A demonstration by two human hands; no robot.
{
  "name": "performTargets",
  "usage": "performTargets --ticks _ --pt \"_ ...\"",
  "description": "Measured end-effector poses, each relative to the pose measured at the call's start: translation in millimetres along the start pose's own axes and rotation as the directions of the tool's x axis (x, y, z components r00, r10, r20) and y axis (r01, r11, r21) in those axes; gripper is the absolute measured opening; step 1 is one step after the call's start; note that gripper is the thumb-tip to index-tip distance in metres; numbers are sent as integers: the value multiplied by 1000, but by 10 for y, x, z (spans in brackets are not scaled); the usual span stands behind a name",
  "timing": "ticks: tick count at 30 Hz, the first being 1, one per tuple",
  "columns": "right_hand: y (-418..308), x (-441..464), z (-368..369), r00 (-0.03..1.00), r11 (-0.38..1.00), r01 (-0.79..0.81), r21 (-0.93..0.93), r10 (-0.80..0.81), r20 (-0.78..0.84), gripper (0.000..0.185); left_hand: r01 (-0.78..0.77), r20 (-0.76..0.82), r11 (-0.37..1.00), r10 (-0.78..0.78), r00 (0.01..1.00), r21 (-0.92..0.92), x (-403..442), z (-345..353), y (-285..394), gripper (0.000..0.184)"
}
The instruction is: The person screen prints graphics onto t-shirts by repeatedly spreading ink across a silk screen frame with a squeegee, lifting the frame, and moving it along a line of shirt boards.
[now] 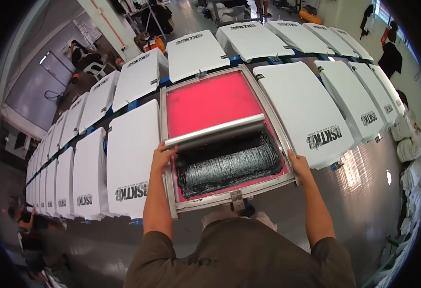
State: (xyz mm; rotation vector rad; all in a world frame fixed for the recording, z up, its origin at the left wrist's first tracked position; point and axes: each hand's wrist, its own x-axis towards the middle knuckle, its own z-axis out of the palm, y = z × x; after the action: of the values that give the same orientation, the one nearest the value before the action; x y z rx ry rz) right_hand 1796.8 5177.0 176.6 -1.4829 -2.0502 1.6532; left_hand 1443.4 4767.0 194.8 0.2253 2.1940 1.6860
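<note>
A screen frame (264, 91) with pink mesh (210, 98) lies in front of me, its near half coated with glossy black ink (229, 165). Across the mesh rests a squeegee (215, 130) with a silver top bar, its far end leaning toward the frame's right side. My left hand (162, 156) is at the frame's left edge beside the squeegee's left end, fingers wrapped round the edge. On the right edge, my right hand (298, 163) grips the frame with the thumb on top. A metal clamp (238, 200) sits at the frame's near edge.
White shirts on boards flank the frame, one at left (133, 144) and one at right (301, 105), with black prints. Several more boards curve away in two rows. Another person (27, 221) is at the lower left. White cloth (407, 144) is piled at the far right.
</note>
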Motion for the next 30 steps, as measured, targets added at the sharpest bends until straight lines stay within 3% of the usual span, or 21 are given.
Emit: performTargets --ticks 4,6,8,9,11,12,13,15,17,20,25,30 --pt "53 74 44 999 999 45 -21 -45 -4 75 -14 -18 1000 14 1000 7 61 60 -213 43" --pt "142 190 25 1000 998 -1 -56 3 30 73 -5 -32 997 2 999 -77 24 90 -184 43" --pt "226 159 21 963 955 249 -162 -262 -60 65 18 -61 995 -23 998 -94 -103 140 -81 44" --pt "123 -56 90 833 818 326 -475 -486 -264 56 -10 -81 998 4 997 -69 -86 146 -112 45" --pt "-46 -470 100 738 723 543 -428 -654 -168 48 -2 -78 993 -7 997 -114 -84 144 -139 46" --pt "-98 -684 119 911 864 410 -293 -400 97 45 -8 -91 992 -4 996 -129 -90 159 -150 46" --pt "-114 -895 177 918 956 200 -216 -106 382 43 3 -92 992 -14 996 -122 -118 179 -109 46" --pt "-141 -1295 522 726 991 -118 -66 132 675 35 -23 -80 994 14 997 -106 -97 165 -140 49" --pt "165 -1424 905 711 995 -65 73 -5 703 30 22 -74 991 -32 997 -135 -112 162 -110 51" --pt "183 -1357 1132 676 992 -112 64 28 736 27 48 -68 985 -60 996 -164 -104 161 -137 55" --pt "267 -1338 1182 708 999 -25 34 -6 706 25 10 -71 996 -16 997 -84 -110 140 -116 41" --pt "224 -1293 1196 718 983 137 -125 -11 696 25 -7 -62 999 4 998 -52 -83 112 -154 43"
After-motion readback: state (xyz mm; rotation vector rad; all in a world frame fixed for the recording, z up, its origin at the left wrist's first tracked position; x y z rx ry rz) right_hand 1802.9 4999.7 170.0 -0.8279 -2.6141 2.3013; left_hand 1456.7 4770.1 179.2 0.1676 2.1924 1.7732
